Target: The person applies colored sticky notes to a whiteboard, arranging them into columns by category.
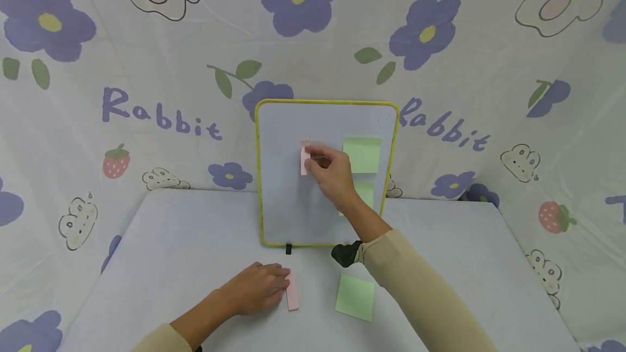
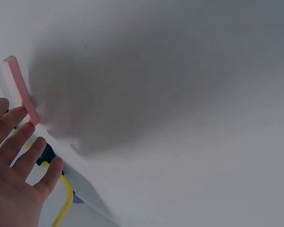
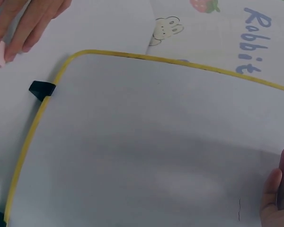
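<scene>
In the head view, a narrow pink sticky note (image 1: pixel 304 166) lies against the white board (image 1: pixel 283 200). My right hand (image 1: pixel 332 173) holds it by its right side, thumb and forefinger bent. At the right edge of the right wrist view, only part of that hand (image 3: pixel 279 198) shows. A thin pad of pink sticky notes (image 1: pixel 292 295) lies on the table below the board. My left hand (image 1: pixel 259 289) rests beside the pad, fingertips touching its upper left part. In the left wrist view, the fingers of the left hand (image 2: pixel 19 165) are spread and loosely extended by the pink pad (image 2: pixel 21 87).
Two square green notes stick to the board's right side, an upper one (image 1: pixel 362 155) and a lower one (image 1: pixel 365 193) partly behind my right hand. A green pad (image 1: pixel 355 297) lies on the table. Black feet (image 1: pixel 288 249) support the yellow-rimmed board. A patterned cloth (image 1: pixel 195 42) hangs behind.
</scene>
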{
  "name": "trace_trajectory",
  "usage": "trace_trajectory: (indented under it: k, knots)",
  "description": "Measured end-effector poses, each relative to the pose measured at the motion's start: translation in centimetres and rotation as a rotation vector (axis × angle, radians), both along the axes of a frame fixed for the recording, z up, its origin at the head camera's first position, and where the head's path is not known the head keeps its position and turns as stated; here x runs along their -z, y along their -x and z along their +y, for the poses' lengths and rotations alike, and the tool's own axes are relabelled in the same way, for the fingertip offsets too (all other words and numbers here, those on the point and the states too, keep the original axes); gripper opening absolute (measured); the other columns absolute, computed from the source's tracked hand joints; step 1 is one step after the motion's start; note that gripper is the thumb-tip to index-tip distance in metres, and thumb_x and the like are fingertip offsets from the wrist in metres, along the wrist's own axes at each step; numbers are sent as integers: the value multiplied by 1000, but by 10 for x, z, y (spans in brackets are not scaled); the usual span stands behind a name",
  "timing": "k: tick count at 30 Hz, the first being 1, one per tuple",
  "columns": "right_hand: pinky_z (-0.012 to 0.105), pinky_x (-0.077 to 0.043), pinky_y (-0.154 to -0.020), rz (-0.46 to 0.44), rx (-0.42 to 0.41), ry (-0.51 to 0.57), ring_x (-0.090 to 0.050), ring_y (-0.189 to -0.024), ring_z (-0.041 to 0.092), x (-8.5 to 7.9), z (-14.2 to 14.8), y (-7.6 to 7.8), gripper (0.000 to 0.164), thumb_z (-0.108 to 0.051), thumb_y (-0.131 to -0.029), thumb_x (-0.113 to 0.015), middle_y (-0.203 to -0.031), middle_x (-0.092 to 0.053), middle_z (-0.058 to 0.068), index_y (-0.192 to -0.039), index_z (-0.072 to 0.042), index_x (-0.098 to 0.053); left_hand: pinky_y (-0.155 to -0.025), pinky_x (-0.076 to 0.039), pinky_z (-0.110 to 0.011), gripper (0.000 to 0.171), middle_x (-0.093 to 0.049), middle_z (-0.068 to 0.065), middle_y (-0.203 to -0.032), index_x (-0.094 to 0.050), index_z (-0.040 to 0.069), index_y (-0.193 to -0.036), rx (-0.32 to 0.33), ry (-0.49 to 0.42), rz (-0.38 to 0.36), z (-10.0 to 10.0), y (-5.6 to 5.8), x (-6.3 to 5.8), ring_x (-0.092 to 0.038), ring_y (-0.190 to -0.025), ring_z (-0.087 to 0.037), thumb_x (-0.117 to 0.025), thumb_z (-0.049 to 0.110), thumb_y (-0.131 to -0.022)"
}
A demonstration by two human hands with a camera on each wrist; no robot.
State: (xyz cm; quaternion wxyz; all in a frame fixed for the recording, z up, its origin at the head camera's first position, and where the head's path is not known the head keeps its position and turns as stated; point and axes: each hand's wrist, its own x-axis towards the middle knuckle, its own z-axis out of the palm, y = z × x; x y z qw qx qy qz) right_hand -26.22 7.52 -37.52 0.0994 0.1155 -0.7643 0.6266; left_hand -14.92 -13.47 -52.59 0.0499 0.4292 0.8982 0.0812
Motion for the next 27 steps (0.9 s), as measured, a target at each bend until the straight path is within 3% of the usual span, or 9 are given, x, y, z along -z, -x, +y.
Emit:
trace_trajectory:
  k: [2, 5, 9, 13, 15, 18, 22, 27]
  knots:
    - [20, -50, -74, -7, -4, 2, -65, -96, 24, 0, 0, 0, 27, 1, -91, -65, -112, -68, 15, -117, 3, -70, -92, -51, -44, 24, -65, -6, -131, -73, 14, -117, -7, -25, 22, 1, 2, -5, -60, -122, -21, -60, 21, -98]
    - [21, -50, -74, -9, -9, 5, -65, -97, 24, 1, 0, 0, 27, 1, -91, -65, -113, -68, 15, -118, 3, -70, -89, -53, -42, 20, -69, -8, -122, -76, 11, -111, -28, -147, 114, 5, 12, -22, -66, -111, -21, -64, 18, -95]
    - [21, -50, -74, -2, -11, 4, -65, -97, 24, 3, 0, 1, 27, 1, -91, -65, -113, -68, 16, -118, 4, -70, -82, -57, -37, 20, -74, -9, -109, -77, 4, -106, -98, -370, 376, 12, 37, -61, -70, -98, -22, -69, 9, -88]
    - [22, -51, -76, -2, -11, 1, -66, -99, 26, 2, 0, 1, 28, 2, -91, -64, -115, -68, 17, -119, 4, -69, -85, -54, -41, 30, -71, -12, -119, -72, 0, -118, -199, -473, 615, 20, 63, -104, -68, -108, -26, -63, 6, -89]
    - [23, -51, -78, -3, -13, -2, -66, -101, 27, 1, 1, 1, 29, 2, -91, -64, -117, -68, 17, -119, 4, -69, -90, -50, -45, 37, -66, -12, -129, -67, 0, -127, -237, -455, 668, 24, 74, -120, -62, -119, -27, -60, 7, -91]
    - [26, -52, -81, -4, -15, -15, -65, -102, 27, 0, 1, 1, 30, 2, -91, -64, -119, -68, 16, -121, 4, -68, -100, -43, -50, 45, -55, -10, -144, -58, 1, -139, -260, -367, 681, 30, 88, -133, -49, -135, -27, -56, 8, -94]
    - [28, -52, -84, -3, -20, -38, -65, -104, 25, -1, 2, 0, 31, 1, -91, -64, -123, -68, 13, -123, 2, -68, -112, -31, -53, 55, -39, -7, -157, -45, 3, -149, -256, -222, 641, 35, 101, -138, -33, -146, -26, -54, 9, -95]
    - [27, -53, -81, -26, -34, -49, -66, -103, 24, -2, 2, -1, 34, -1, -91, -64, -125, -67, 11, -125, -1, -67, -116, -24, -56, 60, -34, -6, -159, -41, 4, -151, -263, -113, 664, 38, 109, -137, -25, -149, -26, -56, 11, -94]
